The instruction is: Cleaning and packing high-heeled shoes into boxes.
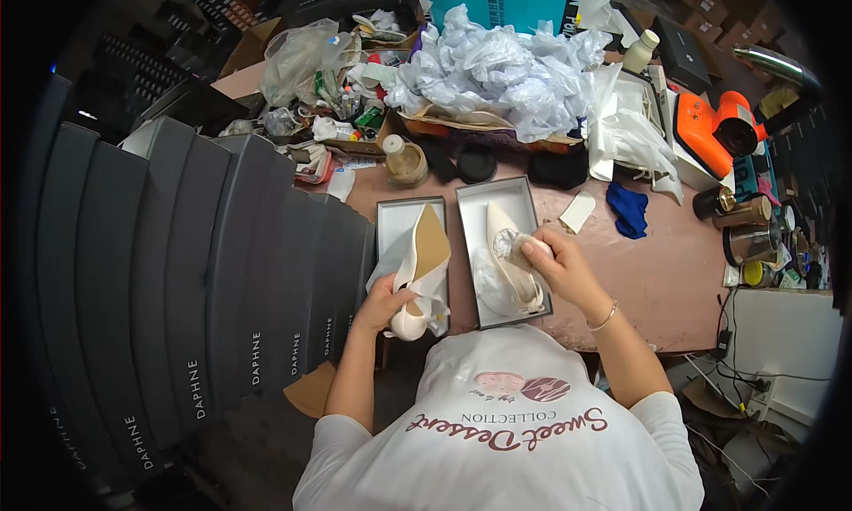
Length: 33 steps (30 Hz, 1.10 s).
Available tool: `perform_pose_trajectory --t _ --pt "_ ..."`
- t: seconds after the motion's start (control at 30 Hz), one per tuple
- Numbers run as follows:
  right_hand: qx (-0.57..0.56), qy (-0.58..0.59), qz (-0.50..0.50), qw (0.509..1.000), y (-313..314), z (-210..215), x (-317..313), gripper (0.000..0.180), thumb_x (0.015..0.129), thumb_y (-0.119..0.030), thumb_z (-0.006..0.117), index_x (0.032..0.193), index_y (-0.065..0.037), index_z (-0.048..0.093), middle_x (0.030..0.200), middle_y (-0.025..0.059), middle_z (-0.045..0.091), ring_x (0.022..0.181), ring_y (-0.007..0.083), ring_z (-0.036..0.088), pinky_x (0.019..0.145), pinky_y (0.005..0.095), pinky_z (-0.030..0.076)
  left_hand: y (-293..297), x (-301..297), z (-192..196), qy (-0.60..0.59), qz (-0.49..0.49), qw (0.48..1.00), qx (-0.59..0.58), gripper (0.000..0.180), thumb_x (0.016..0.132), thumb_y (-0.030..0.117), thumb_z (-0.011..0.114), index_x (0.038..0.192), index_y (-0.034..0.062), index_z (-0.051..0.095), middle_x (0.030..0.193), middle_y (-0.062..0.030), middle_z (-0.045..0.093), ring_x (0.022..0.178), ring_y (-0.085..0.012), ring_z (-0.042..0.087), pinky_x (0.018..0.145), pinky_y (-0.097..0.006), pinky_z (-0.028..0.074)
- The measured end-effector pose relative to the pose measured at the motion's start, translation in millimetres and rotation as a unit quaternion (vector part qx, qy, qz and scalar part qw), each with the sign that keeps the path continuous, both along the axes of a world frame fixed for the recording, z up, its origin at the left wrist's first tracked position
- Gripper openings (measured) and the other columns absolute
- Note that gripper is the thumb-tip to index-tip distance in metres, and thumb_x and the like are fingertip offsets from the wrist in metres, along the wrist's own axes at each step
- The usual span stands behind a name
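Observation:
My left hand [380, 303] is wrapped round a pale cream pointed shoe [407, 323], its tan sole turned up. It is over a shallow grey-edged box part [385, 213] with a white inside, and thin white paper hangs beside the shoe. A matching shoe [499, 216] lies upright in the open white-lined shoe box [479, 195] to the right, on white tissue paper [487, 276]. Over that shoe's opening, my right hand [556, 261] is closed on a crumpled wad of pale tissue [530, 249]. Its fingertips partly hide the wad.
Tall stacks of dark grey shoe boxes [257, 271] crowd the left side. A heap of crumpled white paper [506, 67] fills the table's back. A bottle [406, 162], a white card-like piece [578, 212], a blue cloth [628, 210] and an orange device [706, 129] stand or lie around.

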State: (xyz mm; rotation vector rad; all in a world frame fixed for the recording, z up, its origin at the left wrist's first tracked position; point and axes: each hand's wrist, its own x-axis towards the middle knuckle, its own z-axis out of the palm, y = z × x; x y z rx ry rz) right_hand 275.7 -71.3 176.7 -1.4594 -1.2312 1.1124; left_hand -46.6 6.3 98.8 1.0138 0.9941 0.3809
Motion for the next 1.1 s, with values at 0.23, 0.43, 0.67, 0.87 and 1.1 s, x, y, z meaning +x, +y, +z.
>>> perform_pose_trajectory --t 0.23,0.43,0.67,0.87,1.1 --pt "-0.002 0.161 -0.116 0.980 -10.3 -16.3 -0.2 0.023 0.096 -0.025 0.054 0.086 -0.004 0.058 0.073 -0.0050 0.054 0.065 0.0022 0.045 0.056 0.0211 0.038 -68.4 30.0 20.1 -0.283 -0.006 0.952 -0.114 0.057 0.071 0.019 0.079 0.120 0.0008 0.057 0.113 -0.0072 0.064 0.103 -0.0166 0.061 0.092 -0.031 0.047" --pt "0.228 -0.295 0.090 0.924 -40.2 48.5 -31.9 0.021 0.084 -0.022 0.065 0.078 -0.006 0.053 0.070 0.0101 0.057 0.060 0.0253 0.058 0.054 0.0337 0.047 -83.1 51.9 37.8 -0.264 -0.049 0.954 -0.132 0.086 0.058 0.018 0.090 0.131 0.0031 0.047 0.125 -0.0072 0.057 0.115 -0.0186 0.054 0.100 -0.034 0.041" --pt "0.018 -0.292 -0.160 0.943 -5.7 -60.5 53.9 0.026 0.088 -0.028 0.060 0.086 -0.002 0.058 0.076 0.0200 0.063 0.068 0.0398 0.060 0.061 0.0453 0.046 -80.9 49.7 37.6 -0.245 0.062 0.956 -0.145 0.073 0.065 0.028 0.085 0.124 0.0013 0.050 0.109 -0.0095 0.062 0.094 -0.0192 0.063 0.083 -0.031 0.051" --pt "0.002 -0.337 -0.131 0.932 -32.4 -108.0 87.9 0.047 0.087 -0.024 0.062 0.125 -0.001 0.047 0.126 0.0227 0.049 0.107 0.0348 0.056 0.087 0.0399 0.047 -32.7 62.8 31.7 -0.255 0.235 0.924 -0.162 0.030 0.088 0.019 0.059 0.112 0.0028 0.053 0.094 -0.0092 0.062 0.086 -0.0180 0.062 0.077 -0.031 0.052" --pt "-0.045 0.193 0.021 0.980 -12.8 -7.3 -62.0 0.099 0.077 -0.021 0.077 0.148 -0.009 0.009 0.137 0.0221 0.039 0.116 0.0274 0.052 0.089 0.0344 0.048 -49.0 96.6 85.4 0.095 -0.023 0.920 0.380 0.045 0.083 0.000 0.060 0.126 -0.0025 0.050 0.113 -0.0115 0.055 0.097 -0.0155 0.059 0.072 -0.026 0.053"
